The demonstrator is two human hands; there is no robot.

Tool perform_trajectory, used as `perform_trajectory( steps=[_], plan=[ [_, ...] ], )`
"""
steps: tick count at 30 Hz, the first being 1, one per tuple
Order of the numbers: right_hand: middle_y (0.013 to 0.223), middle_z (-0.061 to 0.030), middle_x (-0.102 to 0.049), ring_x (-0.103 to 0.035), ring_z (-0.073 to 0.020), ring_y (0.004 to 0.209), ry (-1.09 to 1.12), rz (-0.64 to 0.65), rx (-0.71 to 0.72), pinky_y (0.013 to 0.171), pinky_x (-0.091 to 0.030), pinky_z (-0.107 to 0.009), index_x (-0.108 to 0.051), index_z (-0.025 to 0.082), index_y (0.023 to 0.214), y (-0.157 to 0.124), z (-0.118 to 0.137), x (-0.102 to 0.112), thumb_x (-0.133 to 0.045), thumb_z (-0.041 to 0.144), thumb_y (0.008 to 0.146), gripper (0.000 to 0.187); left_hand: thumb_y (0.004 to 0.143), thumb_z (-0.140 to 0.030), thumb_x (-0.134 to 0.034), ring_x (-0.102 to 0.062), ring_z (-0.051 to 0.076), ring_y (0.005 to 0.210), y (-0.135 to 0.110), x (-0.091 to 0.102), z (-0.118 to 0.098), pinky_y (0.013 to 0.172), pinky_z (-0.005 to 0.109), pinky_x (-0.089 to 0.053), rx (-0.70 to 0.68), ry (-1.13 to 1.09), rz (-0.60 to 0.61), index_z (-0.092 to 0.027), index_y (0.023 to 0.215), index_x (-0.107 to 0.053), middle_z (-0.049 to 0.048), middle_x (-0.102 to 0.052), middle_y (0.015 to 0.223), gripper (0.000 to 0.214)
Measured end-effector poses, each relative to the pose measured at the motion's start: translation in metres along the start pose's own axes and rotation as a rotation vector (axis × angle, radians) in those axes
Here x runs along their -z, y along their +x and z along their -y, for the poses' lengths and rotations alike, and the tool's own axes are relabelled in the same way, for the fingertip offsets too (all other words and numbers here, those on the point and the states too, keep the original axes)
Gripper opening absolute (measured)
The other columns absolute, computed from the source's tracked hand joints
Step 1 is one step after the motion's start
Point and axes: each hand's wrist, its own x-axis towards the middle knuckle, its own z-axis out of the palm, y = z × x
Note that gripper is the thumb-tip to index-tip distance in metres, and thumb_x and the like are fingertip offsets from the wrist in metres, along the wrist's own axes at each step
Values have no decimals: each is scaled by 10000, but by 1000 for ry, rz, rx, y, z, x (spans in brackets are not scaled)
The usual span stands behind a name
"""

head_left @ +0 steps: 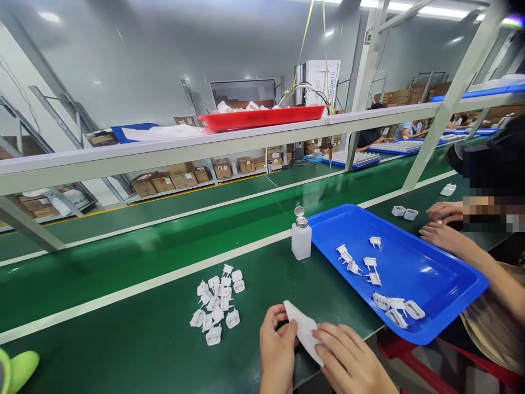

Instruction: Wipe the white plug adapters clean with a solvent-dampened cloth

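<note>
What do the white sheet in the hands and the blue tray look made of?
The white flexible sheet looks like matte nonwoven cloth or paper, as it bends softly. The shallow blue tray looks like moulded plastic, glossy with ceiling-light highlights.

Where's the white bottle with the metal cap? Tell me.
In the head view, the white plastic bottle stands on the green bench, beside the left corner of the blue plastic tray.

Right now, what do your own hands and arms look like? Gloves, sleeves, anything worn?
Both are bare: the left hand and the right hand wear no gloves, and no ring, watch or tape shows. No sleeve or cable is in view; the forearms run out of the bottom of the frame.
</note>
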Motion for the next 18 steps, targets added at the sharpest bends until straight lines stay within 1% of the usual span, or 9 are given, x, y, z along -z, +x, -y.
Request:
perform_trajectory(
  steps=[2, 4, 6, 8, 10, 13, 15, 16, 18],
  plan=[
    [972, -83, -800, -749, -237, 866, 3, 59, -4, 785, -557, -365, -702, 144, 983, -6, 17, -13, -443, 12, 921, 297, 679, -174, -777, -732, 199, 756, 2, 12, 4, 681, 276, -566, -65, 130, -5, -175, 965, -650, 63, -722, 908, 312],
    [911, -67, -799, -746, -216, 766, 24, 107, -36, 710, -556, -350, -702, 158, 931, -12, 32, -21, -389, -6, 931, 354, 683, -150, -745, -730, 219, 821, 3, 25, 3, 699, 293, -570, -110, 279, 15, -186, 1051, -614, 69, -708, 953, 391],
    [897, -65, -797, -746, -219, 754, 38, 126, -69, 694, -562, -351, -705, 160, 902, -17, 41, -21, -348, -1, 956, 395, 712, -163, -714, -707, 241, 865, 2, 38, -2, 667, 312, -569, -137, 450, 47, -190, 1154, -581, 89, -686, 1016, 462],
    [928, -73, -797, -754, -230, 802, 54, 153, -78, 733, -581, -353, -717, 147, 936, -21, 41, -15, -343, 31, 980, 394, 759, -174, -677, -669, 250, 878, 2, 48, -10, 656, 332, -553, -174, 645, 81, -190, 1209, -582, 107, -672, 1069, 460],
    [964, -89, -796, -760, -242, 851, 63, 190, -59, 777, -596, -353, -725, 123, 999, -23, 34, -5, -365, 50, 980, 368, 815, -169, -639, -634, 255, 905, 5, 55, -20, 715, 360, -531, -238, 837, 170, -208, 1193, -624, 107, -674, 1114, 380],
    [1014, -118, -789, -757, -263, 920, 78, 229, -54, 845, -604, -365, -722, 101, 1083, -28, 21, 8, -401, 32, 945, 356, 912, -133, -539, -603, 263, 1025, 15, 58, -38, 887, 397, -485, -373, 1009, 425, -241, 1139, -665, 86, -678, 1176, 281],
    [1045, -107, -780, -747, -242, 963, 154, 234, -157, 868, -600, -343, -726, 146, 1059, -32, 13, 12, -374, -8, 920, 408, 957, -104, -462, -574, 258, 1093, 25, 55, -48, 961, 398, -452, -446, 1101, 604, -236, 1153, -648, 85, -667, 1195, 301],
    [1064, -99, -771, -738, -225, 986, 221, 246, -255, 873, -596, -327, -725, 173, 1046, -35, 10, 12, -352, -12, 920, 435, 968, -93, -440, -560, 254, 1112, 30, 52, -53, 974, 390, -442, -467, 1148, 679, -232, 1163, -635, 84, -660, 1195, 309],
    [1085, -84, -758, -728, -199, 1005, 345, 268, -557, 861, -595, -310, -715, 215, 1067, -39, 4, 10, -332, 40, 953, 437, 961, -81, -458, -547, 243, 1108, 41, 48, -59, 955, 362, -437, -481, 1228, 798, -233, 1135, -623, 69, -651, 1161, 283]
  ],
)
